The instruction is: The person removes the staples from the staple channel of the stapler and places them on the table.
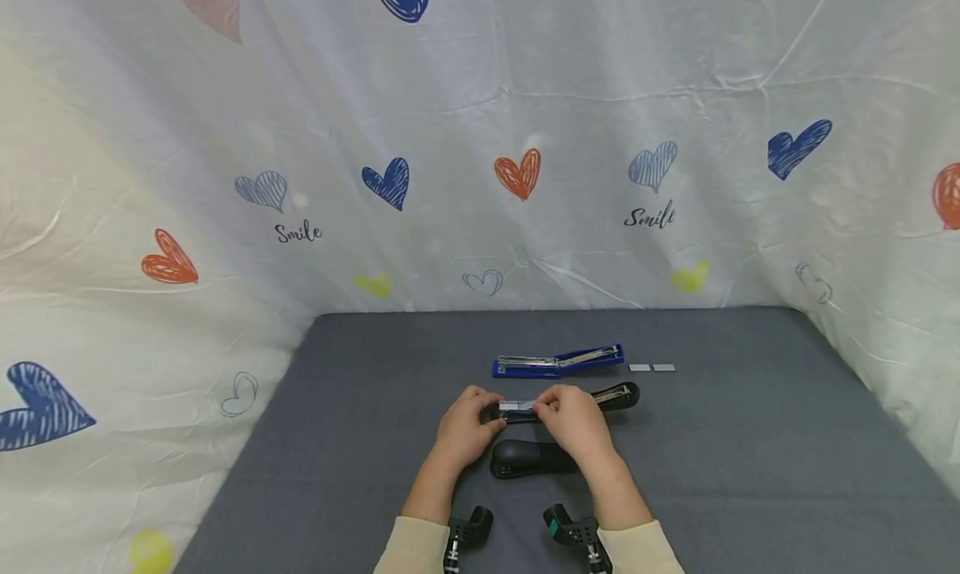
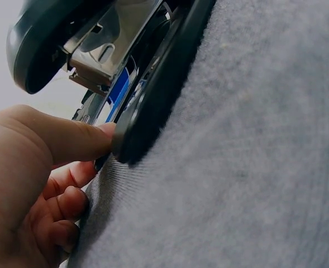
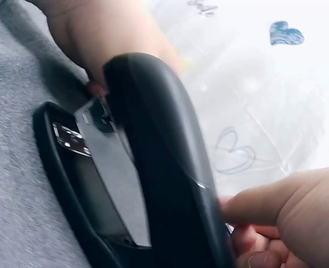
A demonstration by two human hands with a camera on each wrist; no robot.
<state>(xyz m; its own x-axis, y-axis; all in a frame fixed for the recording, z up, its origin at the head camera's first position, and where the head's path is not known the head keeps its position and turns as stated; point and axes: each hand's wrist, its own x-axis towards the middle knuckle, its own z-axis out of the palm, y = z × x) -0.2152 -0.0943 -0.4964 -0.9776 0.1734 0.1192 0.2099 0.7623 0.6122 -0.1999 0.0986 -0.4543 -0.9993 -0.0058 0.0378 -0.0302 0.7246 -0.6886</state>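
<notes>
A: What's on the grey surface (image 1: 337, 441)?

B: At lower centre of the frame, an unfolded black stapler (image 1: 519, 417). Just above it lies an unfolded blue stapler (image 1: 557, 373), and just below it a second black stapler (image 1: 531, 459).

A: And the fingers?

B: The left hand (image 1: 462, 428) pinches the unfolded black stapler's left end, thumb and forefinger narrowly parted. The right hand (image 1: 576, 420) has its fingertips drawn together near that stapler's middle; I can't tell what's between them.

A: Anything smaller?

B: Two pale strips (image 1: 639, 367), right of the blue one.
</notes>
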